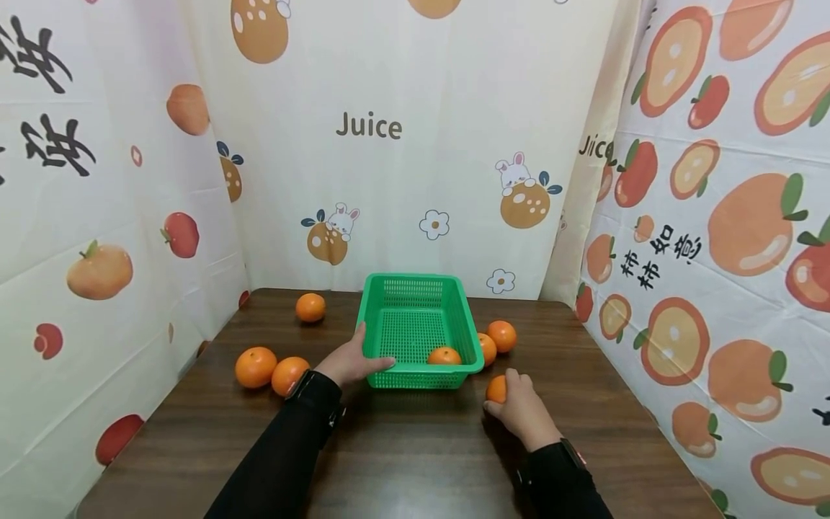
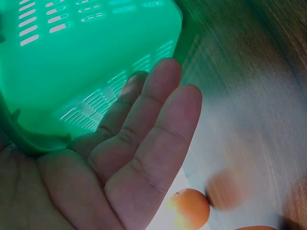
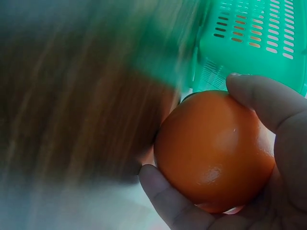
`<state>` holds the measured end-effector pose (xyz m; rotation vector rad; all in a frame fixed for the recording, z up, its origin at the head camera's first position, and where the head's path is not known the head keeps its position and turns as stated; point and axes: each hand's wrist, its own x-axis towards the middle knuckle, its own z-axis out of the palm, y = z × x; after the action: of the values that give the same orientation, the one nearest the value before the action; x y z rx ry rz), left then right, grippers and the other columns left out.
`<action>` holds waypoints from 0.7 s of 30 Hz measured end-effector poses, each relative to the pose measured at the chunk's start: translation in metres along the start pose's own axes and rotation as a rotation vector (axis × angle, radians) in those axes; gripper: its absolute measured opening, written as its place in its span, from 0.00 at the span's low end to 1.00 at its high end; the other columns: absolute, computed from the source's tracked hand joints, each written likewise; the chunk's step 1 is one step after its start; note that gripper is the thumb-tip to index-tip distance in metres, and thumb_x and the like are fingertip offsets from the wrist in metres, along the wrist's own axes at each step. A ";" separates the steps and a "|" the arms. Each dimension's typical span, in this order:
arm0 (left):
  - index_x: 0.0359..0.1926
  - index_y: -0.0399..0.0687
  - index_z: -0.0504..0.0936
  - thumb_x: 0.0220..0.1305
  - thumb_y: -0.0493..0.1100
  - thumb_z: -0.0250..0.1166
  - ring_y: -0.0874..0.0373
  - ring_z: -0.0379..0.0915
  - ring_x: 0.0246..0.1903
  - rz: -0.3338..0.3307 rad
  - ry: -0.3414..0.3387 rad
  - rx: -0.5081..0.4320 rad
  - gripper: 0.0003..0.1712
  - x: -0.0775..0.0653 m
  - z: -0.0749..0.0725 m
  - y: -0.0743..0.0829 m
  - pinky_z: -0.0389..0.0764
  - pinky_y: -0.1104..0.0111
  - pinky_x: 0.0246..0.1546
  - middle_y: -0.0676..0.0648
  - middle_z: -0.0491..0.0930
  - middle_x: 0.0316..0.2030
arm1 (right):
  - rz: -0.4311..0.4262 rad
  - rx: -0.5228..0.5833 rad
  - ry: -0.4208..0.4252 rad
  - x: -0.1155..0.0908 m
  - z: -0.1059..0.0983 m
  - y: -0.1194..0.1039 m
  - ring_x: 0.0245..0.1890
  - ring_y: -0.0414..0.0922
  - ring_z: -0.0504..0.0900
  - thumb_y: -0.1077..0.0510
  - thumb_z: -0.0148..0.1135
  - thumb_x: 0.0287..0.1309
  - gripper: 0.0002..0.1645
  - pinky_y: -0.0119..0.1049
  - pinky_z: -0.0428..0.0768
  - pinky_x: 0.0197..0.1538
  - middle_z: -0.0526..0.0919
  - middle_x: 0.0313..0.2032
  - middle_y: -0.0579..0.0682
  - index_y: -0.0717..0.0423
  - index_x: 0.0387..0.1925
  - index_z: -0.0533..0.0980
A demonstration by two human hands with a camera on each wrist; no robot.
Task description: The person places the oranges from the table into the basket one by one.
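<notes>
My right hand [image 1: 524, 412] grips an orange [image 3: 216, 151] between thumb and fingers, low over the table at the front right of a green plastic basket [image 1: 415, 379]. In the right wrist view the thumb lies across its upper side and a fingertip presses its lower left. My left hand [image 1: 350, 360] rests at the basket's front left corner, with the thumb along the front rim. Its fingers [image 2: 163, 129] stretch out fairly straight beside the outer wall in the left wrist view. One orange [image 1: 444, 355] lies inside the basket near its front.
Two oranges [image 1: 502, 336] sit right of the basket, one partly hidden by its wall. At the left lie two more oranges [image 1: 256, 367], with another orange [image 1: 310, 308] farther back. The brown wooden table [image 1: 415, 454] is bounded by fruit-printed curtains [image 1: 415, 180] on three sides.
</notes>
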<state>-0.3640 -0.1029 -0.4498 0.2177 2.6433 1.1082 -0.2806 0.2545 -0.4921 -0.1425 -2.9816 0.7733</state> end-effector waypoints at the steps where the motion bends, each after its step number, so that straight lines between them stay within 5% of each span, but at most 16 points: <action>1: 0.87 0.54 0.32 0.61 0.77 0.70 0.37 0.62 0.77 -0.003 0.000 0.000 0.74 0.000 0.000 0.001 0.66 0.41 0.76 0.35 0.51 0.84 | -0.001 0.001 -0.001 0.000 0.000 0.001 0.37 0.54 0.77 0.51 0.78 0.60 0.40 0.49 0.81 0.43 0.72 0.49 0.66 0.65 0.63 0.66; 21: 0.87 0.53 0.32 0.59 0.78 0.69 0.37 0.59 0.79 -0.006 -0.002 -0.013 0.76 -0.004 -0.002 0.003 0.64 0.39 0.77 0.35 0.49 0.85 | -0.012 0.011 0.018 -0.004 -0.003 0.003 0.38 0.53 0.78 0.50 0.77 0.60 0.40 0.50 0.81 0.45 0.74 0.49 0.66 0.66 0.63 0.67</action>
<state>-0.3608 -0.1034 -0.4461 0.2082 2.6326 1.1223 -0.2760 0.2579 -0.4909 -0.1301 -2.9579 0.7827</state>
